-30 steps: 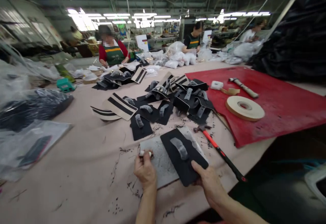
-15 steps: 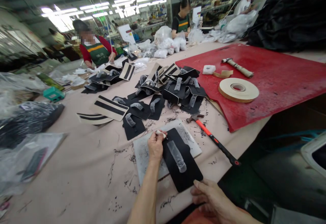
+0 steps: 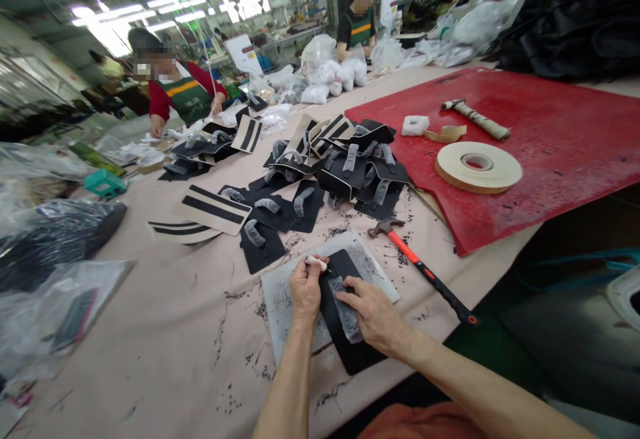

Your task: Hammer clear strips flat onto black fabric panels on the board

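Observation:
A black panel (image 3: 334,336) lies aslant over a pale grey board (image 3: 280,312) in front of me. Along its middle runs a strap handle wrapped in clear plastic (image 3: 345,316). Closed round a small white-handled tool (image 3: 316,263) with a thin dark tip, my left hand (image 3: 306,287) is at the panel's upper left edge. What kind of tool it is, I cannot make out. My right hand (image 3: 377,312) reaches over the panel from the right, its thumb and forefinger closed on the upper part of the wrapped handle.
A claw hammer (image 3: 420,267) lies right of the board. Similar black panels with wrapped handles (image 3: 267,207) are heaped beyond it. A tape roll (image 3: 479,167) and another hammer (image 3: 475,119) rest on a red sheet (image 3: 560,152). Across the table sits a person in a green apron (image 3: 187,96).
My right hand has left the panel's lower right corner and moved up and left onto the wrapped handle. My left hand stays at the upper edge with the white-handled tool.

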### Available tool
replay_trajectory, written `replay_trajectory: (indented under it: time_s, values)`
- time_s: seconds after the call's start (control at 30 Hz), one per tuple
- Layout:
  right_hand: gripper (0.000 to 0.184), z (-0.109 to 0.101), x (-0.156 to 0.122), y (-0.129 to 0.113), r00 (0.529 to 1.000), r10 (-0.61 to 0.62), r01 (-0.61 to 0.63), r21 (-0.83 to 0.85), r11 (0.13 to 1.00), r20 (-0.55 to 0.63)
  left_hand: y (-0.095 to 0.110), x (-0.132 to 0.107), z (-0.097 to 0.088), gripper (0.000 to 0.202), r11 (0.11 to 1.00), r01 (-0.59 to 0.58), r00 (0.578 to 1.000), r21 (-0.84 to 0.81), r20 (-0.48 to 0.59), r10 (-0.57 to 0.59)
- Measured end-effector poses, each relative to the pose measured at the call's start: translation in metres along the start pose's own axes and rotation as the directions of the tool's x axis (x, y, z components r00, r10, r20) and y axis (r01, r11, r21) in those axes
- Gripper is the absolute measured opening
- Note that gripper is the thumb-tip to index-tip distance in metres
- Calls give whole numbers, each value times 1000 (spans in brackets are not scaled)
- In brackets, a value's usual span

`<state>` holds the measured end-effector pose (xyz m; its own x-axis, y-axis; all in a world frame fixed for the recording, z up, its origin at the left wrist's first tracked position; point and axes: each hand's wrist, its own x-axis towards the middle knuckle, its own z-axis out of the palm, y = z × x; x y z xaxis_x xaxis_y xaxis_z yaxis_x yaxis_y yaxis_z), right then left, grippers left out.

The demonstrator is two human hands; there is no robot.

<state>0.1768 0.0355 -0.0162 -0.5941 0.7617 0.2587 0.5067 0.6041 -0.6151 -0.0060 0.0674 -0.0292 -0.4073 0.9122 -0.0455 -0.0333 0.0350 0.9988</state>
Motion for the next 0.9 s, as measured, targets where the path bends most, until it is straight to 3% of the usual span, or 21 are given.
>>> replay_trajectory:
  time_s: [0.4,0.5,0.6,0.67,0.77,0.83,0.9]
  values:
    - [53,4,-5,1,999,21,-21,2,1000,-25,6,-3,3,24,973,-92,996,209,17,91]
    - [47,-9,-6,4,998,-2,3,20,1000,-68,7,-7,6,18,931,-187,981,314,14,193]
    - [35,-39,-12,23,976,109,-134,-127,983,-189,3,-11,8,15,852,-325,943,410,72,325]
    - [31,-62,-20,43,939,247,-314,-302,900,-239,0,-13,9,16,804,-406,912,435,133,389]
    - [24,-89,-33,73,862,458,-504,-465,728,-217,-2,-13,10,17,773,-465,885,431,194,423]
    - [9,-99,-36,85,777,603,-626,-317,712,-180,0,-10,9,17,790,-443,896,423,192,399]
    - [9,-107,-32,86,668,744,-742,63,668,-15,2,-6,8,16,821,-398,917,409,184,353]
